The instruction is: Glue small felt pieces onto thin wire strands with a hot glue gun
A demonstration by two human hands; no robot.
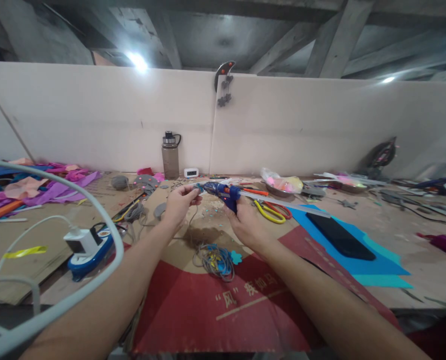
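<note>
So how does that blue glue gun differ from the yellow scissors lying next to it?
The glue gun is blue, while the yellow scissors have yellow handles. The glue gun is held up off the table in the right hand, with the left hand pinched near its nozzle. The yellow scissors lie flat on the table and nobody touches them. Both are hand tools, and they are close together.

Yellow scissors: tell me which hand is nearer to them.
Right. The right hand, gripping the blue glue gun, sits just beside the yellow scissors; the left hand is farther away, past the gun's nozzle.
</note>
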